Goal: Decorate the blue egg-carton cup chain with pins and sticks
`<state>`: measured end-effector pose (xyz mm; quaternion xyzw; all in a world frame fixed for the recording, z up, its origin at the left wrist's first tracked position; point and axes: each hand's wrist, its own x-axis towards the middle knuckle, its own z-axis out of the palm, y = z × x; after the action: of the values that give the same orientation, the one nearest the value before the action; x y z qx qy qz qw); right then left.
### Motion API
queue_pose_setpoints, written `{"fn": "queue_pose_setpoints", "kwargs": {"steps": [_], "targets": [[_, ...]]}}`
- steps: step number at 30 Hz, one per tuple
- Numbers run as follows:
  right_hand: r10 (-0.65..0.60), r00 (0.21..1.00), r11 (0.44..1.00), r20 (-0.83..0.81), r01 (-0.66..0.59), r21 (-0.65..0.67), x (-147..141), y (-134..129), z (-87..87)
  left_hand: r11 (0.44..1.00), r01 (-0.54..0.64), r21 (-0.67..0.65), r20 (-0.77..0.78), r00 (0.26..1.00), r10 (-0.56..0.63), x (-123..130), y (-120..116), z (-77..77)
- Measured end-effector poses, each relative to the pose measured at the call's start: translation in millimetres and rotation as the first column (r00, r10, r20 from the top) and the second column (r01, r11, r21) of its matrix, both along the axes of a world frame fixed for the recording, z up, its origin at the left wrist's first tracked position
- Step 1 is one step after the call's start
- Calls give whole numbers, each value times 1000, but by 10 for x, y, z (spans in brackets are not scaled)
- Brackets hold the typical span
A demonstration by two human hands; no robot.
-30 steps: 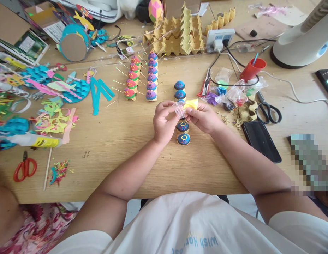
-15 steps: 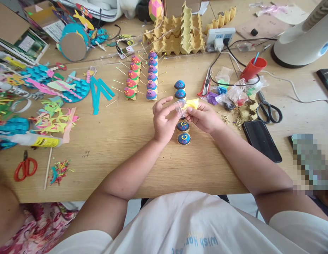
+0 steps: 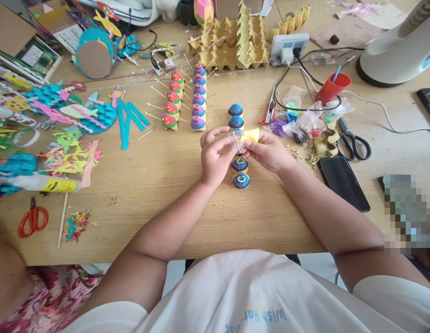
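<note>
In the head view, a yellow piece (image 3: 250, 135) is being held up over the table (image 3: 201, 222), between the left hand (image 3: 216, 159) and the right hand (image 3: 270, 152). By the right hand, the yellow piece is being pinched between thumb and fingers, its bright upper part being left exposed above the thumb. By the left hand, a clear plastic wrapper (image 3: 236, 142) is being pinched between thumb and fingers, at the left end of the yellow piece; how much of the yellow is being enclosed by it cannot be told. Beneath the hands, the middle of a row of blue domes (image 3: 240, 180) is being hidden, while domes are being shown beyond the hands and on the near side. To the left, a row of purple domes (image 3: 198, 123) and a row of red-and-green domes (image 3: 170, 121) are being supported by the table, well apart from the hands. To the right, black-handled scissors (image 3: 355, 148) and a dark phone (image 3: 345, 184) are being passed by the right forearm without contact.
</note>
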<state>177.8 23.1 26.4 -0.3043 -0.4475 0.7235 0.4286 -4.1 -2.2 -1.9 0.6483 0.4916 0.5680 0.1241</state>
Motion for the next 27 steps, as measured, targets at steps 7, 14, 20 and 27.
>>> {"fn": "queue_pose_setpoints", "kwargs": {"steps": [7,14,20,27], "targets": [[-12,999,1000,49,11,23,-11,-18,44,999,9,46,-84,996,-6,-20,-20,21],[-55,995,997,87,50,58,-38,-25,25,999,1,39,-33,999,0,14,-37,34],[-332,942,940,54,325,103,61,127,-32,997,1,-76,295,955,21,39,36,-37],[-638,715,739,284,467,485,299,333,-238,985,14,-172,450,890,66,35,91,-76]]}}
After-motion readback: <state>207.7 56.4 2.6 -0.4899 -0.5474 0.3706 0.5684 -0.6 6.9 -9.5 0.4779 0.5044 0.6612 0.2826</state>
